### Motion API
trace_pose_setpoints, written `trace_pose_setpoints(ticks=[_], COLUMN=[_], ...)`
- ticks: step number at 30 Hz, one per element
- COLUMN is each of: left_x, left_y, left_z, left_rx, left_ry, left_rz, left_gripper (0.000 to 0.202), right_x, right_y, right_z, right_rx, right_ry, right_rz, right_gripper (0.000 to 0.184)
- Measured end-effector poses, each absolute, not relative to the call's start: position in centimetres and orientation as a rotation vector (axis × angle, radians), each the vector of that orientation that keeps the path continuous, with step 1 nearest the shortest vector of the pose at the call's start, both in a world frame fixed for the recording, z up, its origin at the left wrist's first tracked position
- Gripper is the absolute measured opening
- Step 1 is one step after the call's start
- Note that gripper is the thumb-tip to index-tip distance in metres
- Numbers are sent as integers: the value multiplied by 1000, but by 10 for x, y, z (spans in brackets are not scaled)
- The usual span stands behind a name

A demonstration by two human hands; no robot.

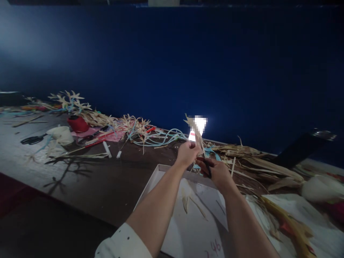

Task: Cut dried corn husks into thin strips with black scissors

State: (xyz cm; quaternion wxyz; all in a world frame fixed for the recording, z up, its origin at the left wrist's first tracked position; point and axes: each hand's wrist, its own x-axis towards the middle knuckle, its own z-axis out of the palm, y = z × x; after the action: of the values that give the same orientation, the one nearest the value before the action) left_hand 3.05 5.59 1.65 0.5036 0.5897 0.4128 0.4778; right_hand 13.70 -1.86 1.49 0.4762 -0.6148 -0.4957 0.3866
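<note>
My left hand (187,153) is closed on a pale dried husk strip (195,133) that stands up from its fingers. My right hand (215,172) is closed round dark-handled scissors (207,166), held just below and to the right of the strip. Both hands hover over the far edge of a shallow white box lid (161,175) that has a few husk scraps lying in it.
The dark table (107,186) holds a red thread spool (77,123), a white tape roll (62,134), black scissors (32,139), light blue cords (161,138), several husk flowers (71,100) and piles of dried husks (258,161). A blue wall stands behind.
</note>
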Motion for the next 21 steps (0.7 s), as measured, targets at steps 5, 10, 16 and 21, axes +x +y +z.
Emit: trace_pose_setpoints(ticks=[5, 10, 16, 21], left_x=[35, 36, 32, 30], left_y=[54, 54, 55, 59], left_z=[16, 15, 17, 18], left_rx=[1421, 1438, 1428, 1269], left_ry=[1003, 990, 967, 974], left_rz=[1179, 1177, 1221, 1276], left_gripper=[18, 19, 20, 24], right_x=[135, 134, 136, 135], right_y=[-20, -22, -21, -19], right_z=[18, 21, 20, 16], right_rx=[-1492, -1488, -1515, -1515], right_ry=[-1208, -1231, -1231, -1240], right_rz=[899, 864, 874, 907], right_gripper=[53, 54, 54, 49])
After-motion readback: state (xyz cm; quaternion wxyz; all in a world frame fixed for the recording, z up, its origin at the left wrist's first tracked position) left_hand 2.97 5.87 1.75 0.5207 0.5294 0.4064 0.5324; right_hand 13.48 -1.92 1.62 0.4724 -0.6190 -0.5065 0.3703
